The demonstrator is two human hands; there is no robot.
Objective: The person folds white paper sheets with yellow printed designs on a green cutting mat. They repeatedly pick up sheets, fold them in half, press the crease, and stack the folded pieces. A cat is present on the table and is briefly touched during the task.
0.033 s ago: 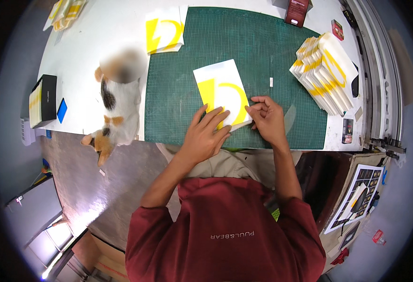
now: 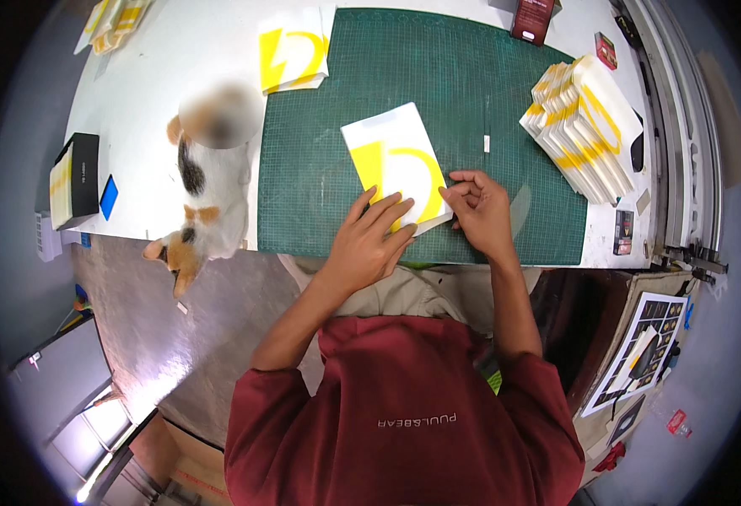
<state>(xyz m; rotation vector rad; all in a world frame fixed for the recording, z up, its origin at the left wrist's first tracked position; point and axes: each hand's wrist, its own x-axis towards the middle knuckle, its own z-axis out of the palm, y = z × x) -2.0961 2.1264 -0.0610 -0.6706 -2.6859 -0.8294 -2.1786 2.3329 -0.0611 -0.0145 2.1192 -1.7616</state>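
Observation:
A white and yellow printed paper piece (image 2: 412, 139) lies slightly turned on the green cutting mat (image 2: 362, 67) in front of me. Its near right edge looks layered, like folded sheets. My left hand (image 2: 376, 232) rests on its near left part, fingers spread flat over the yellow print. At the right edge my right hand (image 2: 478, 207) has its thumb and curled fingers closed at the paper's rim. A similar yellow and white paper bundle (image 2: 293, 59) sits at the mat's far left corner. To the right stands a leaning stack of the same papers (image 2: 581, 135).
A calico cat (image 2: 218, 181) lies on the white table (image 2: 147, 93) left of the mat, its head over the near edge. Farther left are a black box (image 2: 88, 181) and a blue card (image 2: 110, 197). Small boxes (image 2: 623, 232) and a metal rail (image 2: 682, 126) line the right side.
The far end of the paper has swung slightly to the left. Both hands stay in nearly the same place.

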